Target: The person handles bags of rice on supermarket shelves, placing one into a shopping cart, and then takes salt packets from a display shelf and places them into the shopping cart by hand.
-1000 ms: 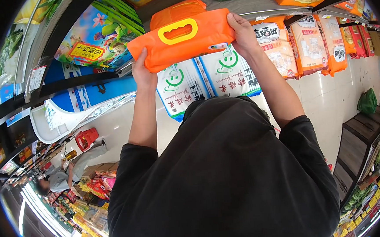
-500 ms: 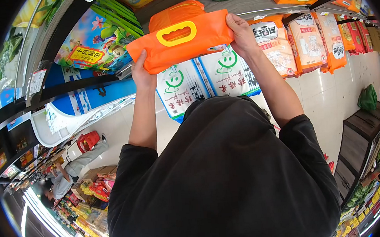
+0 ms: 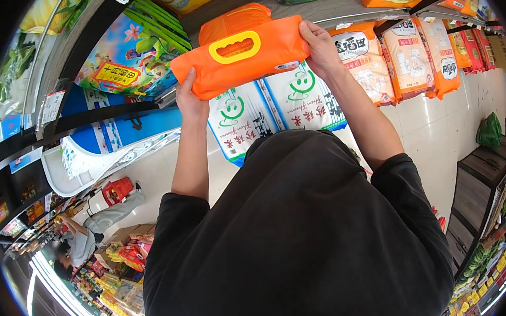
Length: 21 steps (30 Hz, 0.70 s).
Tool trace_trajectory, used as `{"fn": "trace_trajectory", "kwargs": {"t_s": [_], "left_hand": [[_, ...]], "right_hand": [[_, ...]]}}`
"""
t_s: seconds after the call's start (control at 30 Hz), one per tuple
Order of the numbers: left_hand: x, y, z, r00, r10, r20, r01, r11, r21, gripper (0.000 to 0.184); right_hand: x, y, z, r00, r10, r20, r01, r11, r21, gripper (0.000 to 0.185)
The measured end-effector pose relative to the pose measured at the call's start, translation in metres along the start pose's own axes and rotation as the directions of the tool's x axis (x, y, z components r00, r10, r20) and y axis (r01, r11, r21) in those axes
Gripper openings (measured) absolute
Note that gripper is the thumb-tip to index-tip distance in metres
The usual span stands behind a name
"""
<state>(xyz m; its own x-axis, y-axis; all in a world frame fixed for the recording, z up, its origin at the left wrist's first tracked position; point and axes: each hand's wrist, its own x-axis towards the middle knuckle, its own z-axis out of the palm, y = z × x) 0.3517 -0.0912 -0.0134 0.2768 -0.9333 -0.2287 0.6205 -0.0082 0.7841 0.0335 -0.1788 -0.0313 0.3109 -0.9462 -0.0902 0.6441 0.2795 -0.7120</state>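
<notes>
An orange bag (image 3: 247, 70) with a yellow oval handle (image 3: 235, 47) is stretched between my two hands at the shelf edge. My left hand (image 3: 191, 100) grips its left end, thumb on the near face. At the upper right end, my right hand (image 3: 320, 49) is closed around the corner, thumb on top. The bag's top flap faces me; its far side is hidden. Another orange package surface (image 3: 234, 19) shows just behind it on the shelf. Below the bag lie white rice bags (image 3: 232, 115) with green smiling faces.
A colourful blue and green rice bag (image 3: 131, 58) stands left on the shelf. Orange-and-white rice bags (image 3: 363, 62) stand at the right. A person (image 3: 82, 237) is in the aisle at lower left, near a red basket (image 3: 117, 191). A green plastic bag (image 3: 489, 129) sits far right.
The orange bag and both hands stay almost where they were, with the bag's right end slightly lower and tilted. The person in the aisle has shifted an arm a little.
</notes>
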Motion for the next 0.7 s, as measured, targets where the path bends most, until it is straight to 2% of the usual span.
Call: {"fn": "trace_trajectory", "kwargs": {"t_s": [0.07, 0.2, 0.4, 0.7], "left_hand": [[0.0, 0.0, 0.0, 1.0, 0.005, 0.0, -0.005, 1.0, -0.002, 0.041], [0.001, 0.0, -0.001, 1.0, -0.005, -0.001, 0.005, 1.0, -0.011, 0.041], [0.002, -0.001, -0.003, 1.0, -0.002, -0.002, 0.002, 1.0, -0.011, 0.041], [0.002, -0.001, -0.002, 1.0, 0.0, 0.008, 0.0, 1.0, -0.003, 0.04]], "right_hand": [[0.0, 0.0, 0.003, 0.999, -0.003, -0.046, 0.002, 1.0, -0.009, 0.032], [0.002, 0.002, -0.002, 1.0, 0.0, -0.009, 0.0, 1.0, 0.013, 0.031], [0.0, -0.001, 0.005, 0.999, 0.003, -0.053, -0.004, 1.0, -0.006, 0.032], [-0.007, -0.005, 0.009, 0.986, -0.106, -0.126, 0.094, 0.991, -0.097, 0.028]]}}
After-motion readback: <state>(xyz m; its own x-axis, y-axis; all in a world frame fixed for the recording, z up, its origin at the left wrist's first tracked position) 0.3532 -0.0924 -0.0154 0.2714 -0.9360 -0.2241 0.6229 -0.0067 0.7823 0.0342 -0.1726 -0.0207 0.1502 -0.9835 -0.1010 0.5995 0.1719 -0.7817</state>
